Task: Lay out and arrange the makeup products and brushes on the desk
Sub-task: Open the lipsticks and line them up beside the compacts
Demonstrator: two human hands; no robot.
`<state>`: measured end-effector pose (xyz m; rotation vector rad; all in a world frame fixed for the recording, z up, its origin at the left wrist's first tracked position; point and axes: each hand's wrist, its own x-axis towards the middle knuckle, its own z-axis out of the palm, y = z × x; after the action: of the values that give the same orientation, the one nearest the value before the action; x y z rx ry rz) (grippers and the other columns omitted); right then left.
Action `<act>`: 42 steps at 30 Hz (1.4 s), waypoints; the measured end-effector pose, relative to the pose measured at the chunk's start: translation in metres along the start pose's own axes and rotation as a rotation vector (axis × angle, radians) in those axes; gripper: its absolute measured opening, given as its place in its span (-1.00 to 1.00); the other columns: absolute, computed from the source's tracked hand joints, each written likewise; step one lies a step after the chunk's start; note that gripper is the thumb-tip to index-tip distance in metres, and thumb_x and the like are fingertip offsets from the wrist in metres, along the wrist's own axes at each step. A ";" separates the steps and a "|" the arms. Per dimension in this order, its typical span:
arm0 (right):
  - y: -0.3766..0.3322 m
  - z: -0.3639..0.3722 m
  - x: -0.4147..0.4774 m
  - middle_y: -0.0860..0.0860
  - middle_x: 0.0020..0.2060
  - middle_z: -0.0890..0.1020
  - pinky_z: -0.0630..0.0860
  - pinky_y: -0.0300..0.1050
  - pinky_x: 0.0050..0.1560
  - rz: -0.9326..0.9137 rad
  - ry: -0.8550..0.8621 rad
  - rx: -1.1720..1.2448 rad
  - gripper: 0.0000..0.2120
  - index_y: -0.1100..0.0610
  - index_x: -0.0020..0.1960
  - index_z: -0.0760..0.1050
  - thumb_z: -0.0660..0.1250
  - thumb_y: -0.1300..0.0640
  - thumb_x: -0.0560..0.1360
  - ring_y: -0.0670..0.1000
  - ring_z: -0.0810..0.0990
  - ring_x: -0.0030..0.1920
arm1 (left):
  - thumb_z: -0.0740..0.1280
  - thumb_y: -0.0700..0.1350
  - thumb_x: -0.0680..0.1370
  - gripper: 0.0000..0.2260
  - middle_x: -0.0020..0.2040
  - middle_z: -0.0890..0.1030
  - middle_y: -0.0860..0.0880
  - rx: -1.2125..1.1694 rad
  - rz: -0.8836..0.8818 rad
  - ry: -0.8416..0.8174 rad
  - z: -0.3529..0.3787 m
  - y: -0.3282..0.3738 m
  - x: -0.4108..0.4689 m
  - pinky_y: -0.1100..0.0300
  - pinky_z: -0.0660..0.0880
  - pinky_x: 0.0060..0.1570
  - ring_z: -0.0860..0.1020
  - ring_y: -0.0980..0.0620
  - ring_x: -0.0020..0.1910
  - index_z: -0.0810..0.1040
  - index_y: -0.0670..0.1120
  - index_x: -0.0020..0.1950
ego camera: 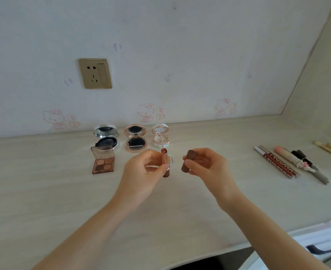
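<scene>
Head view is showing both hands raised a little above the pale wood-grain surface [44, 191], near its middle. The left hand [147, 168] is pinching an uncapped lipstick [165, 162] between thumb and fingertips, holding it upright with the pinkish bullet pointing up and the brown base hanging below the fingers. The right hand [209, 166] is gripping the brown cap [188, 160] with curled fingers and thumb, holding it slightly tilted, with a clear gap lying between cap and lipstick. Behind the hands, three open round compacts are sitting in a row near the wall: a silver compact [106, 136] on the left, a rose-gold compact [135, 139] in the middle and a white compact [160, 138] on the right, each with its lid leaning back. An open eyeshadow palette [103, 161] with four brown and peach pans is lying just in front of the silver compact; whether the two are touching, I cannot tell. Well apart on the right, slim items are lying side by side at a slant: lip gloss tubes [277, 162], a pink-capped tube [288, 155] and a black item [301, 157] too blurred to identify. Farther right, pale-handled brushes [330, 150] are lying near the frame edge. A gold wall socket [95, 73] is sitting on the wallpaper above the compacts.
</scene>
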<state>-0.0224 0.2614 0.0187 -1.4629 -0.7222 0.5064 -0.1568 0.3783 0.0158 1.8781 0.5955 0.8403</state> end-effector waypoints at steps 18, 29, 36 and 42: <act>0.011 -0.041 0.116 -0.04 -0.27 0.69 0.57 -0.11 -0.11 0.002 0.090 -0.295 -0.86 0.05 -0.08 0.55 0.34 0.24 0.41 -0.17 0.64 -0.23 | 0.43 -0.19 0.41 -0.89 -0.21 0.66 0.02 0.465 -0.024 -0.066 0.072 0.014 0.151 0.04 0.55 -0.08 0.62 0.01 -0.12 0.59 0.00 -0.27; 0.038 -0.031 0.164 -0.04 -0.18 0.66 0.39 -0.37 -0.32 0.019 0.078 -0.431 -0.82 0.10 -0.06 0.56 0.37 0.30 0.38 -0.08 0.65 -0.14 | 0.34 -0.32 0.42 -0.92 -0.29 0.65 -0.15 0.489 -0.089 -0.024 0.094 -0.014 0.174 0.14 0.49 -0.30 0.61 -0.09 -0.26 0.61 -0.24 -0.26; 0.047 -0.023 0.174 -0.07 -0.20 0.63 0.47 -0.34 -0.14 -0.018 0.045 -0.473 -0.79 0.09 -0.06 0.55 0.38 0.32 0.37 -0.04 0.62 -0.11 | 0.31 -0.29 0.39 -0.88 -0.30 0.61 -0.11 0.526 -0.100 0.012 0.093 -0.030 0.185 -0.03 0.58 -0.17 0.59 -0.13 -0.25 0.54 -0.12 -0.31; 0.051 -0.020 0.179 -0.16 -0.27 0.55 0.34 -0.51 -0.27 -0.057 0.026 -0.540 -0.79 0.08 -0.04 0.55 0.38 0.30 0.37 -0.13 0.51 -0.20 | 0.32 -0.25 0.41 -0.88 -0.29 0.62 -0.07 0.534 -0.113 0.023 0.093 -0.035 0.187 -0.08 0.58 -0.11 0.59 -0.08 -0.22 0.52 -0.08 -0.30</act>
<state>0.1221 0.3767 -0.0077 -1.9377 -0.9224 0.2539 0.0330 0.4725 0.0110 2.2846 1.0049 0.6698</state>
